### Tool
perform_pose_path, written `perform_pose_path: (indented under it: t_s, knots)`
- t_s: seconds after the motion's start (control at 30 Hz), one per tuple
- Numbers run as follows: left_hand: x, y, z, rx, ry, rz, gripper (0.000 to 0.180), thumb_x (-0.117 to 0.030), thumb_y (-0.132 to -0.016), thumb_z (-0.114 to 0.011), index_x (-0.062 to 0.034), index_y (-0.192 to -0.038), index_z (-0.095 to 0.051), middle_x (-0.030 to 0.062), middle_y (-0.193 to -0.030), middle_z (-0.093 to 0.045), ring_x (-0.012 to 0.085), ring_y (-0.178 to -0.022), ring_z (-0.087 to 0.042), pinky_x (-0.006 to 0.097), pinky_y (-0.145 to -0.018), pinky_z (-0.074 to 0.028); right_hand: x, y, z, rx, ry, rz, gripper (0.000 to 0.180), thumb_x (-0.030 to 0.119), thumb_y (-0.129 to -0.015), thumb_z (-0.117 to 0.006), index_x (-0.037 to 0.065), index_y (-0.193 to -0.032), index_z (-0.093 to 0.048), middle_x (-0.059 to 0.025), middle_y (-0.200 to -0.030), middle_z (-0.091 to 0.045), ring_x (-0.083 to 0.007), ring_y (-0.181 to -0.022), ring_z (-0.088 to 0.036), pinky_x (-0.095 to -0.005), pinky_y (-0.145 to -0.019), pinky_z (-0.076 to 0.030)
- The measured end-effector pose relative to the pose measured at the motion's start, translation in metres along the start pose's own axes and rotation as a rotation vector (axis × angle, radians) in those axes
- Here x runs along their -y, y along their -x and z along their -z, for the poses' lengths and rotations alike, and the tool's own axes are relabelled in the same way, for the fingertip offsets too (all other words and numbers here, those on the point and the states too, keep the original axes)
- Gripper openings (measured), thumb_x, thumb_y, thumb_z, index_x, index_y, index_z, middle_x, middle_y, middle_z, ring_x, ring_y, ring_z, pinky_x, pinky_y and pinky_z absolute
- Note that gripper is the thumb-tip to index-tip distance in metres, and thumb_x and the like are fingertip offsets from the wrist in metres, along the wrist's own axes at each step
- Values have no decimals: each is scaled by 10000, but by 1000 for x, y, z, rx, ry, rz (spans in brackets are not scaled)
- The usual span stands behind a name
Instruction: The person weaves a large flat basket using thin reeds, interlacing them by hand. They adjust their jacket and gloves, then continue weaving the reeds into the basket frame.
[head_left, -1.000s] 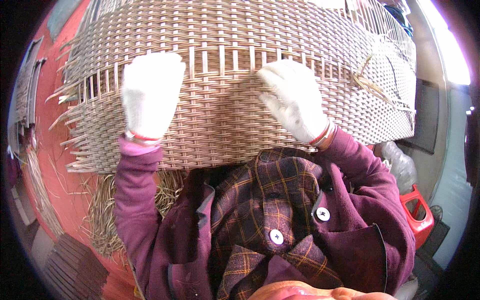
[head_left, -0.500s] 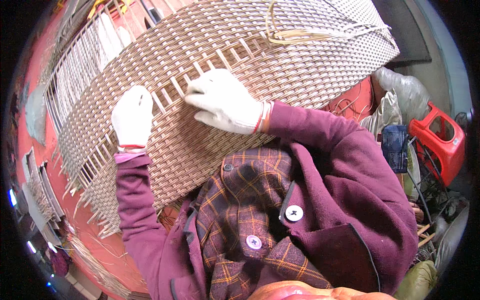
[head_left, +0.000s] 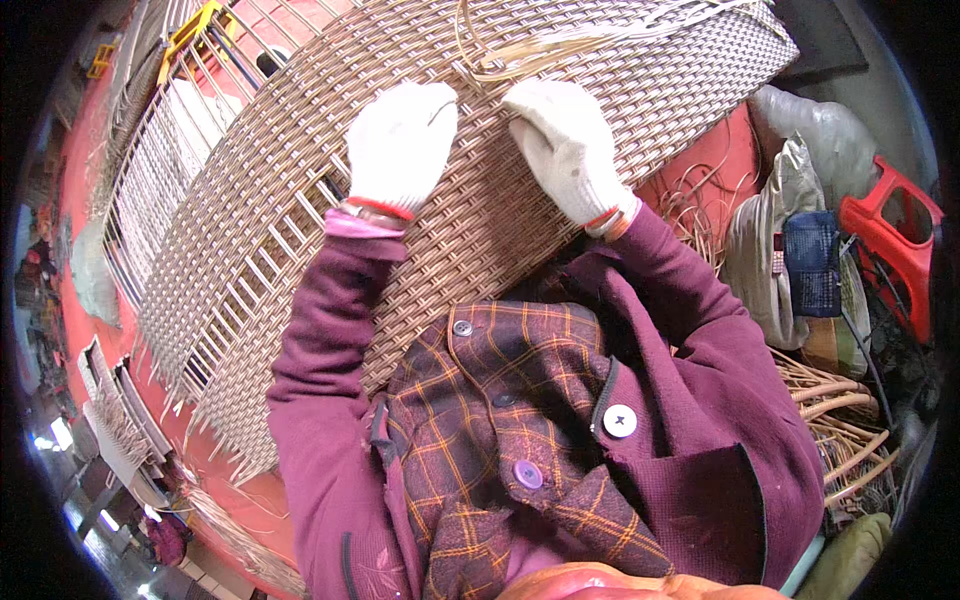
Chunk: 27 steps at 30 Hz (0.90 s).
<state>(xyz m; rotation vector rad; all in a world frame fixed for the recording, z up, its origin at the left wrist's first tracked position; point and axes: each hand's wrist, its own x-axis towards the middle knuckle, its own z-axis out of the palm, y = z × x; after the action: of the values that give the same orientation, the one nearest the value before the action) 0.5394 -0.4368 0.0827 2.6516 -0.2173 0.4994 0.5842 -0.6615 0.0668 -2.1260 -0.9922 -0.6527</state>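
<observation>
A large tan wicker panel [head_left: 440,270] spreads in front of me, woven from flat strands. Both my hands wear white knit gloves with red cuffs. My left hand [head_left: 403,145] is closed at the panel's upper middle, fingers curled down against the weave. To its right, my right hand [head_left: 568,148] is closed too, thumb against fingers. Whatever either hand grips is hidden by the gloves. Just beyond them lies a bundle of loose pale strands [head_left: 570,45] on the panel. Bare ribs [head_left: 255,275] show along a gap in the weave, left of my left hand.
Behind the panel at left stands a slatted frame [head_left: 165,150] with a yellow piece [head_left: 190,40]. At right are a red plastic stool [head_left: 890,245], a clear plastic bag [head_left: 815,130] and a pale sack [head_left: 765,245]. Loose strands [head_left: 700,215] lie on the red floor [head_left: 690,165].
Both hands have moved right and farther up the panel. My right hand's fingers, apart before, are now closed. The view has shifted a little.
</observation>
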Motion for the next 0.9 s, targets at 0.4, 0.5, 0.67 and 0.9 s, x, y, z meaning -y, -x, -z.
perform_pose_path:
  t_s: [0.4,0.5,0.67,0.9]
  knots:
    - [-23,-16,-25,-99,-104,-93,199,-311,-952,-701,-130,-1019,-747,85,-905,-673,302,-897,-664,453,-820,-508,-40,-37,2,52,-111,-216,237,310,-961,-757,74,-987,-751,-144,-846,-719,-356,-778,-714,-430,-703,-567]
    - [-30,-20,-33,-90,-126,-88,194,-303,-945,-718,-115,-981,-749,92,-886,-675,311,-862,-666,457,-786,-511,-36,-56,18,93,-260,-380,318,373,-975,-753,72,-1069,-791,-135,-826,-734,-305,-692,-709,-374,-657,-556]
    - [-33,-27,-42,-121,25,29,248,-324,-958,-709,-104,-1061,-763,125,-918,-715,341,-870,-701,469,-798,-545,-35,-84,45,149,-759,-622,192,137,-1033,-668,-31,-1007,-757,35,-826,-626,-21,-771,-543,-221,-682,-452]
    - [-31,-38,-31,1,319,233,269,-271,-975,-709,-56,-1113,-794,155,-1030,-773,315,-930,-745,413,-853,-570,-45,-77,31,71,-963,-627,148,118,-1005,-687,-9,-1038,-753,8,-810,-672,-97,-757,-621,-263,-705,-481]
